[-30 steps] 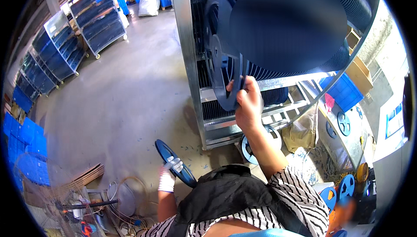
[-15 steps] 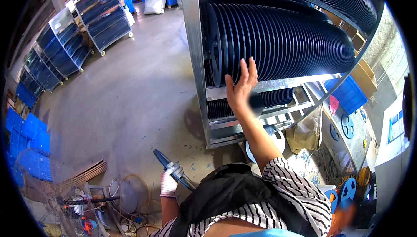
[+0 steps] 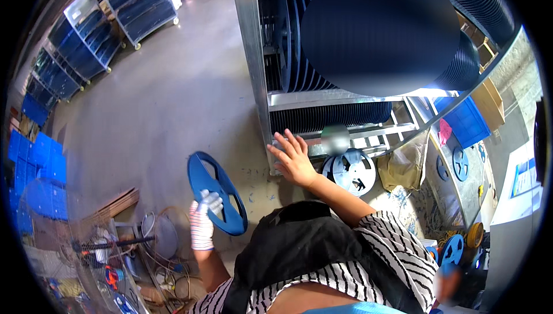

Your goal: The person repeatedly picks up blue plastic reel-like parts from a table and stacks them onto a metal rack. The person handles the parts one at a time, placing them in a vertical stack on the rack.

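Note:
My left hand (image 3: 206, 219), in a striped white glove with grey fingers, grips a blue plastic reel (image 3: 196, 170) by its middle. The reel tilts with its cut-out face showing. Bare, with fingers spread, my right hand (image 3: 295, 160) hangs beside the lower left of a metal rack (image 3: 249, 43) and holds nothing. On the rack, dark reels (image 3: 291, 37) stand packed edge to edge in long rows. A smooth blurred patch hides much of the upper row. Another row of reels (image 3: 334, 117) lies on the level below.
White and blue reels (image 3: 356, 171) stand at the rack's foot beside a tan sack (image 3: 403, 167). A blue bin (image 3: 464, 121) is at the right. Wheeled racks (image 3: 138, 14) and blue crates (image 3: 49, 164) line the left. A wire-caged fan (image 3: 55, 227) stands near left.
My right hand has left the upper row of reels and come down toward me. My left hand has shifted slightly left, and its reel has turned from edge-on to show its face.

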Tool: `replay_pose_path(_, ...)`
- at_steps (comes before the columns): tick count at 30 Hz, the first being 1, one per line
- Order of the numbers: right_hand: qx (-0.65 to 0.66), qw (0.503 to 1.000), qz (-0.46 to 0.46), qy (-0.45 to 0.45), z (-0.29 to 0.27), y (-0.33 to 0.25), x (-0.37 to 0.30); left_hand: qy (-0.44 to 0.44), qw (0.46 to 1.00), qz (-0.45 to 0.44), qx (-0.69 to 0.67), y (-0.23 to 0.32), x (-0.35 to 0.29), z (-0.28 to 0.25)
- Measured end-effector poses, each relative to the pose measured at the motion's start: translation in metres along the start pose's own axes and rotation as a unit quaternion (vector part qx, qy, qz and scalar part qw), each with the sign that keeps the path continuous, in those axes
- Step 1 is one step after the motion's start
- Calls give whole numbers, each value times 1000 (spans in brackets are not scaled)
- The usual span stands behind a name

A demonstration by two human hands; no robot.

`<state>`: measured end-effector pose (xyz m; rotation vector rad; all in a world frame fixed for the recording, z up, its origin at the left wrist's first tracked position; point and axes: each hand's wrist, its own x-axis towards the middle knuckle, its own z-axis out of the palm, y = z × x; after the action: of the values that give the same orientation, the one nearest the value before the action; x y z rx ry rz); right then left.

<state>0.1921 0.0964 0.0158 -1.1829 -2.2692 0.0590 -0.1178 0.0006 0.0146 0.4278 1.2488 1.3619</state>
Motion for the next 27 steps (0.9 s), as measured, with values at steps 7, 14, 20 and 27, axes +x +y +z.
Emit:
replay_pose_path(7, 384, 908, 120, -120, 42, -6, -39, -103, 972, 173, -120, 82, -97, -10)
replay_pose_path(14, 882, 436, 176, -28, -67, -76, -13, -222, 919, 246, -215, 62, -135, 7)
replay_pose_path(20, 853, 443, 269, 64, -107, -60, -15, -295, 901, 260, -184, 53, -140, 43)
replay_pose_path(27, 894, 377, 227, 83, -115, -36, -31, -335, 867, 217, -298, -9, -80, 72)
